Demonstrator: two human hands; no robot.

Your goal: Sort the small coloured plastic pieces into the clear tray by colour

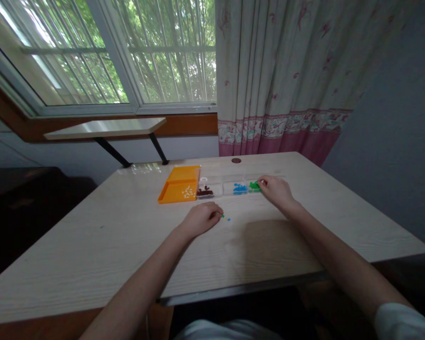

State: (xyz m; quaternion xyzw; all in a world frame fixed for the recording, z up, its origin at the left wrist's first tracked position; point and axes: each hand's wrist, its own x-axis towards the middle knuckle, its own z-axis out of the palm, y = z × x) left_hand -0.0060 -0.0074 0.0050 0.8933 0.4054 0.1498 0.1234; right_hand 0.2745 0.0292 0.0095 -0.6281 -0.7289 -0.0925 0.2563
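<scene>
Pinched between the fingers of my left hand (202,218) is a short thin strip of small coloured pieces (225,217), green, yellow and blue, poking out to the right just over the table. My right hand (278,190) reaches to the right part of a clear compartment box (217,190), its fingertips closed together at the small green pieces (254,186). Whether a piece is between them is too small to tell. Small blue pieces (240,188) lie one compartment to the left, and dark brown pieces (205,191) fill part of the box's left end.
An orange tray with an open lid (173,192) stands left of the clear box, with small white pieces (188,191) at its right side. A raised shelf (108,127) on black legs is at the table's back left. A curtain (265,85) hangs behind the table (134,236).
</scene>
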